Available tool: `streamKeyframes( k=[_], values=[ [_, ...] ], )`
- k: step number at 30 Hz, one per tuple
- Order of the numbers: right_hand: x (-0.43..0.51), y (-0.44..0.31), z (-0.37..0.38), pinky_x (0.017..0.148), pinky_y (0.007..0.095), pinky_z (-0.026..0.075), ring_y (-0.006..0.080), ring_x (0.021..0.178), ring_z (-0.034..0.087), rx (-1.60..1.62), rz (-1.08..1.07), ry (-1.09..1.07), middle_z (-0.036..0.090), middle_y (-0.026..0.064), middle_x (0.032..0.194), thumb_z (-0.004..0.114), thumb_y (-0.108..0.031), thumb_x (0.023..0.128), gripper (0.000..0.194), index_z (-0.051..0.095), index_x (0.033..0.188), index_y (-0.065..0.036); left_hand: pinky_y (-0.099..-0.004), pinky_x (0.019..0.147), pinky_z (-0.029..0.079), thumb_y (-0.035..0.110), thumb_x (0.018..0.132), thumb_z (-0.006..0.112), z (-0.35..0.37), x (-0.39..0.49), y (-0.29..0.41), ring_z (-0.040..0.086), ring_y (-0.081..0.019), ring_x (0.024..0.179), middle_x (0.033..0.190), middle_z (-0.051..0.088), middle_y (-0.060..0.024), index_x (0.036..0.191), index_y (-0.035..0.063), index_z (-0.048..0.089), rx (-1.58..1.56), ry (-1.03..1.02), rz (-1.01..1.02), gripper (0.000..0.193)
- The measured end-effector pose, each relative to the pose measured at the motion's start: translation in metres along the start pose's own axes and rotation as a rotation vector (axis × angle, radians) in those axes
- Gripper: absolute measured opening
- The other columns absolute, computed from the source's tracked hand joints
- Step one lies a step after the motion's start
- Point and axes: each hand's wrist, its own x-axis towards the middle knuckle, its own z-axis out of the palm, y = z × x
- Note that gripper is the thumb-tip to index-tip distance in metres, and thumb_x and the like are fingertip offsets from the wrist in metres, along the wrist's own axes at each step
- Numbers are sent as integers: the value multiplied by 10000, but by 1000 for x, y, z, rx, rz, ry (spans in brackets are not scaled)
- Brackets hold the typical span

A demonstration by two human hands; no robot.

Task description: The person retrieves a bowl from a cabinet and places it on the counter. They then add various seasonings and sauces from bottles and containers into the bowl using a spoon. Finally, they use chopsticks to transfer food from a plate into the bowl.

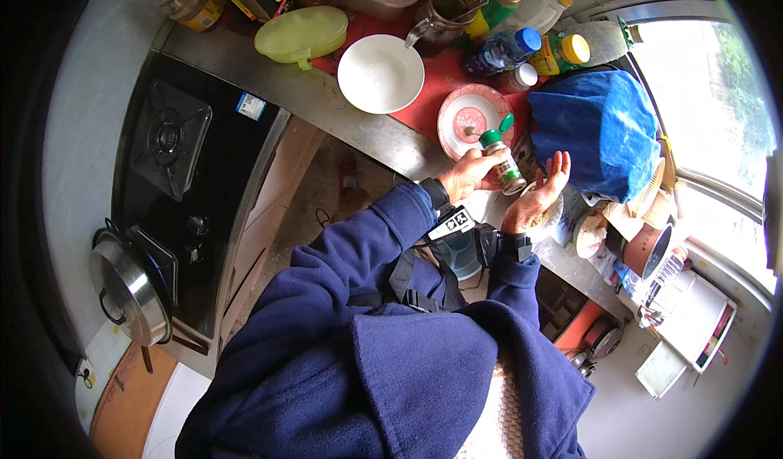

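My left hand (472, 174) grips a small clear spice jar (509, 171) with a green flip cap (491, 138), its lid raised. The jar lies tilted, cap end over the near rim of a pink-bordered plate (451, 101). On the plate's middle sits a little heap of brownish powder. My right hand (538, 199) is just right of the jar, palm up with fingers spread, and holds nothing. A bowl, partly hidden by that hand, is behind it. A white bowl (380, 73) stands left of the plate.
Bottles, a steel mug (441, 15) and a green lidded container (301, 33) line the counter's back. A blue cloth (596, 131) covers something by the window. Far left are a gas hob (168, 138) and a lidded steel pan (131, 294). A copper-coloured pot (639, 248) stands right.
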Motion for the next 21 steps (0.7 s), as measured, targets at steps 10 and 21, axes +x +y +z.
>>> streamKeyframes(
  k=[10, 21],
  values=[
    [-5, 12, 2, 1039, 374, 301, 245, 1278, 414, 45, 76, -25, 450, 123, 1376, 364, -418, 974, 536, 417, 1364, -54, -333, 733, 580, 269, 906, 643, -3, 10, -9, 653, -145, 830, 929, 629, -22, 1054, 75, 571, 284, -13, 230, 255],
    [-23, -18, 87, 978, 386, 362, 235, 1188, 479, 119, -74, -297, 504, 106, 1330, 389, -475, 954, 582, 429, 1346, -47, -322, 682, 585, 341, 912, 623, -38, -57, 83, 665, -160, 810, 954, 641, -57, 1115, 68, 554, 105, 174, 308, 347]
  ],
)
